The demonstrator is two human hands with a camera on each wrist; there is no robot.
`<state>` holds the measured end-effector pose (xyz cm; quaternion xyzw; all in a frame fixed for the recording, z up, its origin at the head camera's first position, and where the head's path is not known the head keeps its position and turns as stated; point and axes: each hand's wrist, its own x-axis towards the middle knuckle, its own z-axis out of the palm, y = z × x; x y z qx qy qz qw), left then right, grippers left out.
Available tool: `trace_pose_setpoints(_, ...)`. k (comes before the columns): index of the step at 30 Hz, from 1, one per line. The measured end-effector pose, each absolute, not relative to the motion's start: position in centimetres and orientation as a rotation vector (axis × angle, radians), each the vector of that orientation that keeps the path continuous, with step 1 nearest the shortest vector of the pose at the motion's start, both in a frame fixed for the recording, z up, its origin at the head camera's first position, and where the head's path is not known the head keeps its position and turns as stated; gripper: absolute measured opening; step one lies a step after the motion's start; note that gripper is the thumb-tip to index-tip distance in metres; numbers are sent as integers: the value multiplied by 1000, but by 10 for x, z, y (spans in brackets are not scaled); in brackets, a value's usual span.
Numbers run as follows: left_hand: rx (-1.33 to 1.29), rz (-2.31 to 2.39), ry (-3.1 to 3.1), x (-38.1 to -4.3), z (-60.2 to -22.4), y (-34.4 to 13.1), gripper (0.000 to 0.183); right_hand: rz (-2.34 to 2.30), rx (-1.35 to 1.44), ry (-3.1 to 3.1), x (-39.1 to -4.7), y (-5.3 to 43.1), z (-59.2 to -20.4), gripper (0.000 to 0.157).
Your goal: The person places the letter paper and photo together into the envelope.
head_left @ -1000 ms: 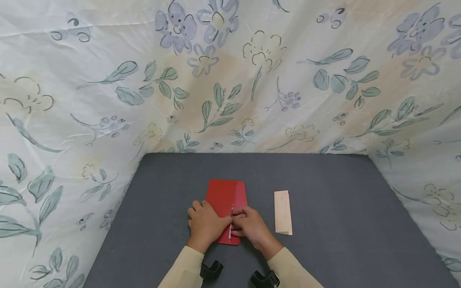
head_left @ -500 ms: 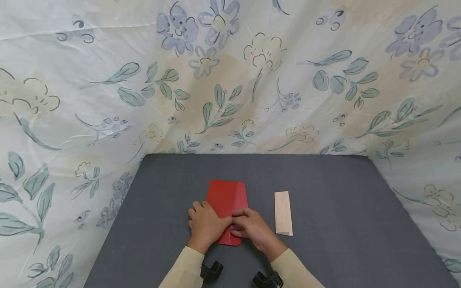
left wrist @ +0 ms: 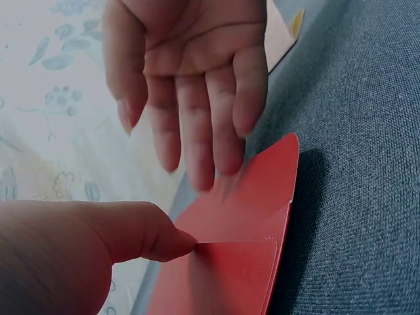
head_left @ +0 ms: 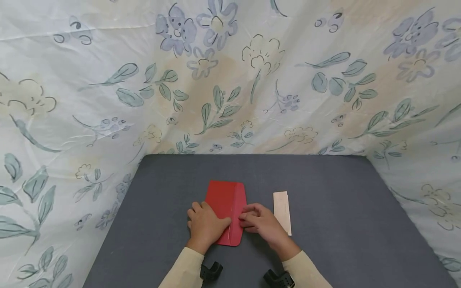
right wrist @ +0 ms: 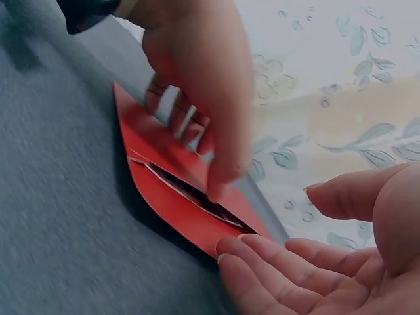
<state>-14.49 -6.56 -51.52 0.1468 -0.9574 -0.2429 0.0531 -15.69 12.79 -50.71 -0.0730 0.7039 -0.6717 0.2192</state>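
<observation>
A red envelope lies on the grey table, its long flap folded out to the right. My left hand holds it from the left side. The left thumb tip sits at the pocket's edge in the left wrist view. In the right wrist view the mouth gapes and something dark and printed shows inside, mostly hidden. My right hand is beside the flap, palm turned toward the envelope. Its fingers are stretched out loosely in the right wrist view, and nothing is between them.
A pale, flat, folded piece resembling paper or card lies right of the envelope, partly behind my right hand. The grey table extends around them, and a floral cloth hangs behind and along both sides.
The printed strip that stuck out at the pocket's edge has gone into the envelope. My right hand has moved right, off the mouth to the flap's outer edge. The left hand stays put.
</observation>
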Motion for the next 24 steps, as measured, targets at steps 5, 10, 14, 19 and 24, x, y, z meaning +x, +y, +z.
trace_pose_setpoints(5,445,-748,-2906,-145,-517,-66,77,-1875,-163,2033,-159,141,-506,46)
trace_pose_setpoints(10,445,-758,-2896,-145,-519,-66,74,-1942,-86,2083,-163,153,-506,49)
trace_pose_setpoints(14,440,-755,-2894,-145,-520,-66,74,-1972,-72,2101,-165,163,-506,53)
trace_pose_setpoints(19,435,-748,-2894,-143,-520,-65,74,-1961,-65,2131,-165,175,-504,56)
trace_pose_setpoints(24,430,-744,-2884,-142,-519,-64,73,-1953,-41,2162,-167,186,-505,59)
